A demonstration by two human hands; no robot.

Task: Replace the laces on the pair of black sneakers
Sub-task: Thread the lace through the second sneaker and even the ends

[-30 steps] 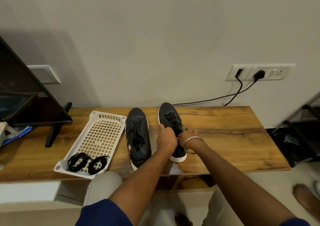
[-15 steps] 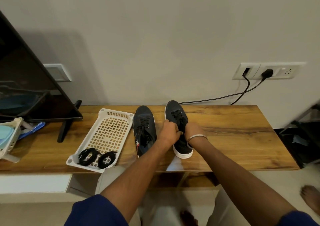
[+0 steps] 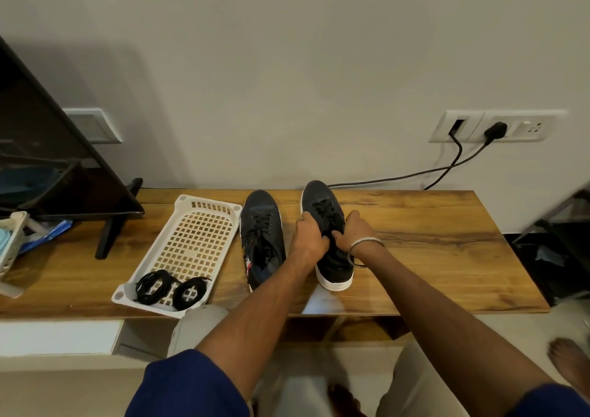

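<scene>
Left hand (image 3: 309, 236): fingers curled on right sneaker (image 3: 329, 234) laces
Right hand (image 3: 352, 233): pinching same laces, touching left hand

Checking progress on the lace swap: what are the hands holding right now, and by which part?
Both the left hand and the right hand grip the right-side black white-soled sneaker at its laced middle, one on each side. Whether the fingers pinch the laces cannot be told.

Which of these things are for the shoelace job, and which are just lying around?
For the job:
right sneaker, gripped by left hand and right hand
left sneaker
two coiled black laces
white tray holding them

Lying about:
television
plugged cables
wall socket
</scene>
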